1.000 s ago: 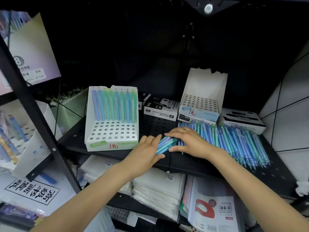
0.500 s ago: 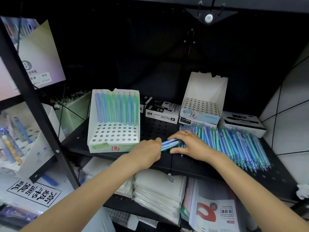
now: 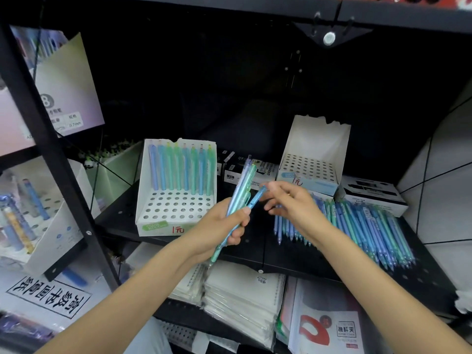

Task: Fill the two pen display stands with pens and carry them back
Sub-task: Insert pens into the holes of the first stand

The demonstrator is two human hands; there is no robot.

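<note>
Up on the black shelf point(image 3: 255, 254), seen from the head camera, the left hand point(image 3: 219, 231) is wrapped around a small bundle of pens point(image 3: 241, 190), held steeply with the long axis running up and slightly right, tips toward the wrist. The right hand point(image 3: 293, 208) hovers just beside the bundle's upper end, and its fingertips seem to pinch a single blue pen point(image 3: 256, 198), though blur makes that grip hard to confirm. The near display stand point(image 3: 176, 200) sits to the left of and just behind the left hand, its back row filled with upright pens and the front holes vacant, so the bundle's tips would likely need to swing leftward and down. The far display stand point(image 3: 310, 162) is right of both hands with every visible hole bare. A loose pile of pens point(image 3: 357, 231) lies flat beyond the right wrist.
</note>
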